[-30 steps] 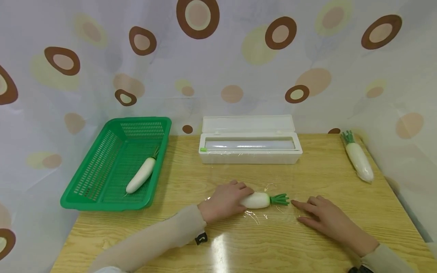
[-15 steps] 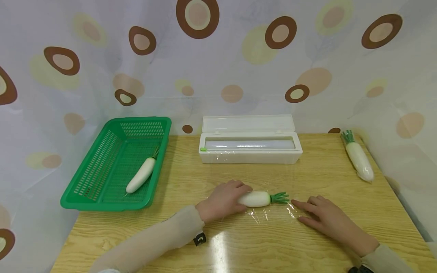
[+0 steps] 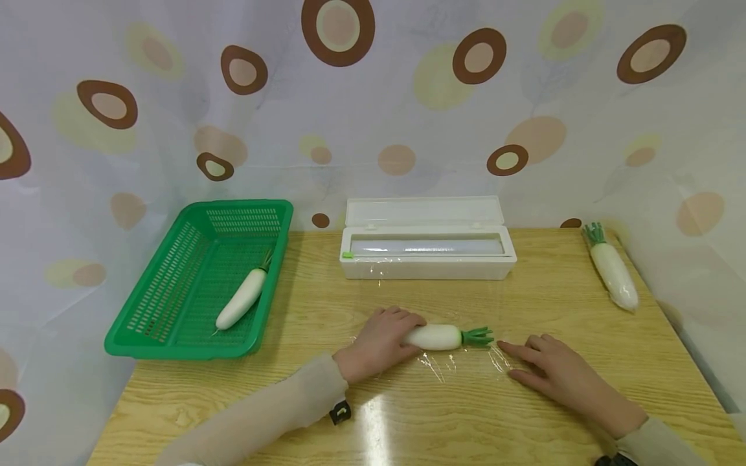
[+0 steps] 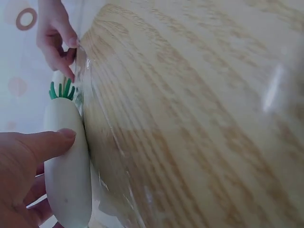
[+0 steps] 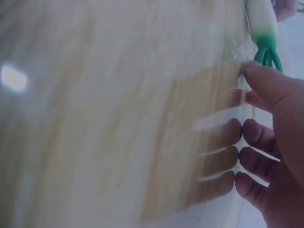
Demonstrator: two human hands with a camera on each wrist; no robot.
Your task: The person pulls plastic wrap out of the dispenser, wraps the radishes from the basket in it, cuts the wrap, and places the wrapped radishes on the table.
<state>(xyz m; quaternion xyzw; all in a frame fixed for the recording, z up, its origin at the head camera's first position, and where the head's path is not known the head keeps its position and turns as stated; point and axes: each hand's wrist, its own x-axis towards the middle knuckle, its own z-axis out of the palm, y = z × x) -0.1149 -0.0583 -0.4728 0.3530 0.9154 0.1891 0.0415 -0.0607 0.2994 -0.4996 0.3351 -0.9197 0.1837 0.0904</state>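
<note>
My left hand [image 3: 381, 346] grips the body of a white radish [image 3: 440, 337] with a green leaf stub, lying crosswise on clear cling film [image 3: 434, 366] spread over the table. Thumb on one side and fingers on the other hold it in the left wrist view, its green stub [image 4: 61, 90] pointing towards the other hand. Just past the stub, my right hand [image 3: 553, 375] rests its fingertips at the edge of the film, thumb and forefinger apart. Close up, the right thumb [image 5: 266, 78] lies beside the green leaves [image 5: 267, 54], the other fingertips touching the tabletop.
Behind the hands stands a white cling film dispenser [image 3: 428, 267], lid raised, film running out towards me. A green basket [image 3: 186, 349] at the left holds another white radish [image 3: 241, 299]. At the far right lies a film-wrapped radish [image 3: 614, 275], near the wooden table's [image 3: 658, 388] edge.
My left hand has shifted the radish slightly away from me and to the left. Shiny creases in the film now show beside my right fingertips, and the right hand has stayed in place.
</note>
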